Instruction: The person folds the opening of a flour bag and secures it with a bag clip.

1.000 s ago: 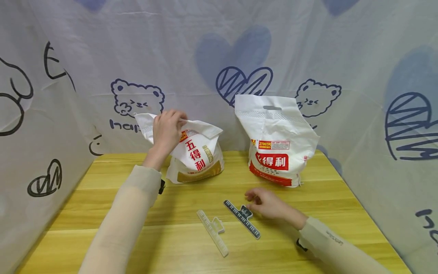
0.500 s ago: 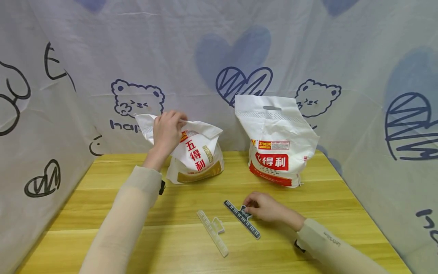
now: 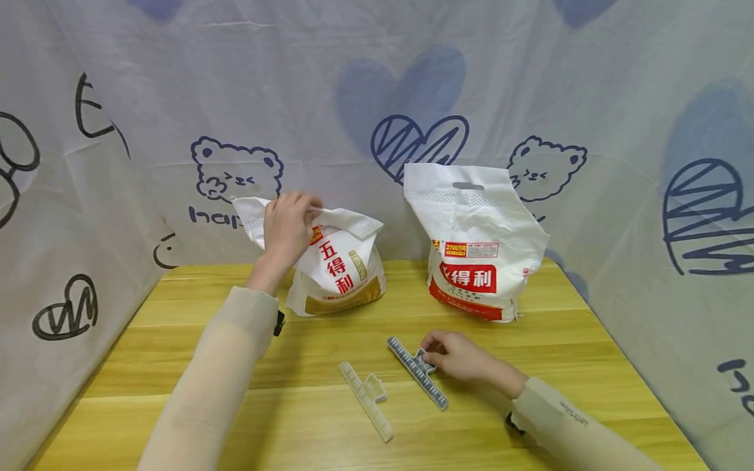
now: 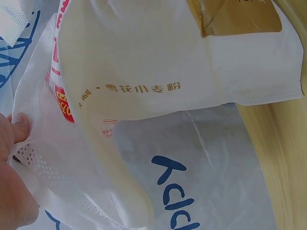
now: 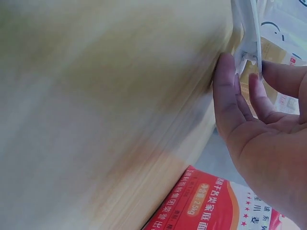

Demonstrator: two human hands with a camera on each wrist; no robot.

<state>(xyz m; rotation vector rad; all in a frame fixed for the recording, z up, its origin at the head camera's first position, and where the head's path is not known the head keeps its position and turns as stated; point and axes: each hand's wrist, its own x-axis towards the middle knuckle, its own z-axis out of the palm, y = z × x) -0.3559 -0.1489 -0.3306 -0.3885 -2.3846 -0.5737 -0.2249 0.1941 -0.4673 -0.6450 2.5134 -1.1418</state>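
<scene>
Now, left hand (image 3: 288, 224) pinching gold-banded bag (image 3: 344, 261) by its top, right hand (image 3: 459, 356) with fingers (image 3: 434, 339) pinching black clip (image 3: 417, 372) by its handle, low at the counter (image 3: 518, 340), near the pale clip (image 3: 365, 400), red-banded bag (image 3: 477, 229) behind.

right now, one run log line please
left grip holds left bag by top; right grip pinches dark clip; pale clip on table; right bag standing

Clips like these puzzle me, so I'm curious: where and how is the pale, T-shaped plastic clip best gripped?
Probably by the short tab of the pale clip, pinched from the person's right: the clip lies flat, and that tab juts from the long bar toward the right hand, which pinches the dark, piano-patterned plastic clip the same way.
</scene>
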